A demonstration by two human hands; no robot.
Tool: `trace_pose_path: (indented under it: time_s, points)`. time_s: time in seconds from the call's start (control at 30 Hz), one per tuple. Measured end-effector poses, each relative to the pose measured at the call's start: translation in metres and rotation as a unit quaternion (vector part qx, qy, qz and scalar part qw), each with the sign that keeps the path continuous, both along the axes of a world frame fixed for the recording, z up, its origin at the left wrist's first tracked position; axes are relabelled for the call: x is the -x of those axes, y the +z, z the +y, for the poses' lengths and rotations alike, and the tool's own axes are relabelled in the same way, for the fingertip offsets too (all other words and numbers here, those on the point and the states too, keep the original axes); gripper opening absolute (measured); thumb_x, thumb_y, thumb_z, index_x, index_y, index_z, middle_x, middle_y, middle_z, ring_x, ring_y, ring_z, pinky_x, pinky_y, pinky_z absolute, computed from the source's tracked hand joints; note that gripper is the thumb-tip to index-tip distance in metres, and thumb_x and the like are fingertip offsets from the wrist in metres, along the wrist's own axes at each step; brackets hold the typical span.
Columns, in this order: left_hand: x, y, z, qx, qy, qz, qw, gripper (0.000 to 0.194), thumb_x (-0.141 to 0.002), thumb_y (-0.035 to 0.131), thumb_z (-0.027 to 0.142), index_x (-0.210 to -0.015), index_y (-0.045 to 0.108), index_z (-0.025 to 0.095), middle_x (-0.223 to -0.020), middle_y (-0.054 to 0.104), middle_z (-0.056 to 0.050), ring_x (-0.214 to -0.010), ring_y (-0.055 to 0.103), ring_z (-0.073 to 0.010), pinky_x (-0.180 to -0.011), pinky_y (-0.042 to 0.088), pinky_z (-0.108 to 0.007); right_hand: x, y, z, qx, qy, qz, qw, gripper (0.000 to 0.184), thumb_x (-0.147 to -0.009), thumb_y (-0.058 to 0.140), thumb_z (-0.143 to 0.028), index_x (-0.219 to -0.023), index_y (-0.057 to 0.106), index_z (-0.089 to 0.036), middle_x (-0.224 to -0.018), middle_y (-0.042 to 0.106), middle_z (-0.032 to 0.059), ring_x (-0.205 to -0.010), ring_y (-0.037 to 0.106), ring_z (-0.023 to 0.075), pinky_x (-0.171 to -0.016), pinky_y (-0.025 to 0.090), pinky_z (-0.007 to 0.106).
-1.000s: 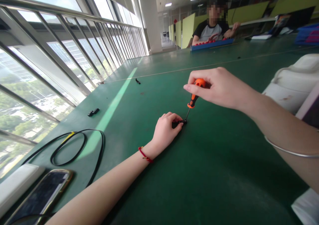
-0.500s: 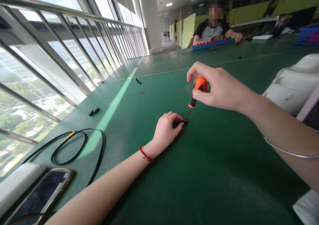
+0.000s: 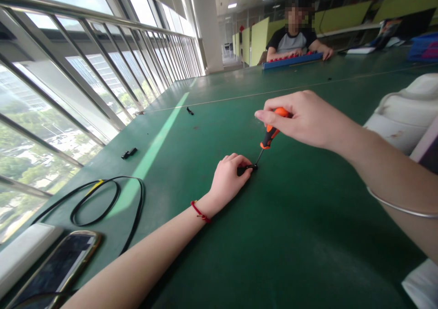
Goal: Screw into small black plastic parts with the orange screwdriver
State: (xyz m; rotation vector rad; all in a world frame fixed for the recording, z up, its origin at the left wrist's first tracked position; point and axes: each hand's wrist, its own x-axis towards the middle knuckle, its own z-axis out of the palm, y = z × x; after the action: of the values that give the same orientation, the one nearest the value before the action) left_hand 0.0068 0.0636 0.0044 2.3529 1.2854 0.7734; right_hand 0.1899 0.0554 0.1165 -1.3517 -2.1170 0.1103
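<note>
My left hand [image 3: 230, 174] rests on the green table, its fingers closed around a small black part [image 3: 252, 167] held flat against the surface. Most of that part is covered by the fingers. My right hand [image 3: 297, 120] grips the orange and black handle of a screwdriver [image 3: 270, 136] between thumb and fingers. The screwdriver leans to the right, and its thin metal shaft runs down to the end of the black part. Whether the tip sits in a screw is too small to tell.
Two more small black parts [image 3: 129, 153] lie to the left on the table [image 3: 212, 259]. A looped black cable [image 3: 141, 199] and a phone [image 3: 58, 268] are at lower left. White containers [image 3: 404, 113] stand at right. Across the table, a person [image 3: 290, 42] sits behind a blue tray [image 3: 294, 61].
My right hand has turned about the screwdriver handle, its thumb and fingers now stretched forward, and the handle tilts more to the right. My left hand stays put.
</note>
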Motion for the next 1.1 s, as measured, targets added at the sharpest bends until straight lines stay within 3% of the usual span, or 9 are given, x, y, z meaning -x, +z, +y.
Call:
trace_pose_path:
  time_s: [0.13,0.2,0.27,0.37,0.53,0.7,0.87,1.03,1.1]
  points:
    - [0.0001,-0.0002,-0.0001,0.0,-0.003,0.003,1.0,0.008,-0.08,0.058,0.018,-0.084,0.065,0.019,-0.085,0.063,-0.003,-0.085,0.057,-0.019,-0.075,0.047,-0.031,0.0007,-0.0008,0.0002,-0.012,0.004,0.003,1.0,0.008,-0.08,0.054,-0.03,-0.08,0.057,-0.023,-0.054,0.047,-0.0047,-0.048,0.038,0.0104,-0.051,0.026,0.027]
    - [0.0001,-0.0004,-0.0001,-0.001,-0.003,0.004,1.0,0.007,-0.08,0.058,0.018,-0.083,0.065,0.02,-0.084,0.063,-0.003,-0.085,0.057,-0.0189,-0.075,0.047,-0.031,0.0005,-0.0014,0.0005,-0.022,0.009,0.005,1.0,0.014,-0.076,0.056,-0.025,-0.09,0.057,-0.024,-0.056,0.049,-0.0051,-0.048,0.039,0.0108,-0.052,0.026,0.026]
    - [0.0002,-0.0007,0.0,-0.002,-0.002,0.003,1.0,0.007,-0.08,0.058,0.018,-0.083,0.064,0.02,-0.084,0.063,-0.003,-0.085,0.057,-0.0189,-0.076,0.047,-0.031,0.0001,-0.0015,0.0005,-0.014,0.014,0.003,1.0,0.01,-0.079,0.055,-0.031,-0.084,0.059,-0.023,-0.054,0.048,-0.0042,-0.047,0.038,0.0107,-0.052,0.025,0.027]
    - [0.0003,-0.0008,0.0002,-0.002,-0.001,0.002,1.0,0.007,-0.08,0.058,0.018,-0.083,0.064,0.02,-0.085,0.063,-0.003,-0.085,0.057,-0.019,-0.076,0.047,-0.031,-0.0004,-0.0008,0.0,0.005,0.006,-0.002,1.0,0.026,-0.084,0.051,-0.042,-0.07,0.06,-0.022,-0.05,0.045,-0.003,-0.045,0.035,0.0107,-0.051,0.024,0.028]
    - [0.0004,-0.0004,0.0001,-0.001,-0.002,0.001,1.0,0.007,-0.08,0.059,0.018,-0.083,0.065,0.019,-0.085,0.062,-0.003,-0.085,0.056,-0.0192,-0.076,0.047,-0.031,0.0009,-0.0016,0.0002,-0.019,0.019,0.008,1.0,0.016,-0.075,0.061,-0.031,-0.089,0.06,-0.024,-0.056,0.052,-0.0049,-0.049,0.041,0.0111,-0.053,0.027,0.026]
    - [0.0001,-0.0002,0.0002,0.0,-0.003,0.001,1.0,0.007,-0.08,0.059,0.018,-0.084,0.065,0.019,-0.085,0.063,-0.003,-0.085,0.056,-0.0193,-0.076,0.047,-0.031,0.001,-0.0024,0.0013,-0.002,-0.005,0.011,1.0,0.024,-0.082,0.054,-0.042,-0.069,0.059,-0.022,-0.049,0.043,-0.0037,-0.045,0.033,0.0099,-0.051,0.025,0.028]
    - [0.0,0.0001,0.0,0.001,-0.002,0.001,1.0,0.007,-0.08,0.059,0.018,-0.084,0.065,0.019,-0.085,0.063,-0.003,-0.085,0.056,-0.0192,-0.076,0.047,-0.031,0.0013,-0.0032,0.0009,-0.024,0.008,0.021,0.999,0.013,-0.075,0.061,-0.029,-0.087,0.06,-0.024,-0.057,0.051,-0.0042,-0.049,0.039,0.0112,-0.054,0.027,0.027]
    - [0.0002,-0.0005,0.0001,0.002,-0.003,0.0,1.0,0.007,-0.08,0.058,0.018,-0.083,0.064,0.019,-0.085,0.062,-0.003,-0.085,0.056,-0.0191,-0.075,0.047,-0.031,0.0006,-0.0013,0.0002,0.0,-0.01,0.01,1.0,0.019,-0.08,0.056,-0.037,-0.068,0.058,-0.022,-0.051,0.045,-0.0031,-0.047,0.037,0.0111,-0.054,0.026,0.028]
    - [0.0003,-0.0007,0.0003,0.001,-0.004,0.0,1.0,0.007,-0.08,0.058,0.018,-0.084,0.064,0.019,-0.085,0.062,-0.003,-0.085,0.056,-0.0192,-0.075,0.046,-0.031,0.0005,0.0004,-0.0005,-0.002,-0.017,-0.003,1.0,0.012,-0.077,0.059,-0.034,-0.073,0.059,-0.023,-0.052,0.046,-0.0033,-0.049,0.039,0.0118,-0.054,0.027,0.028]
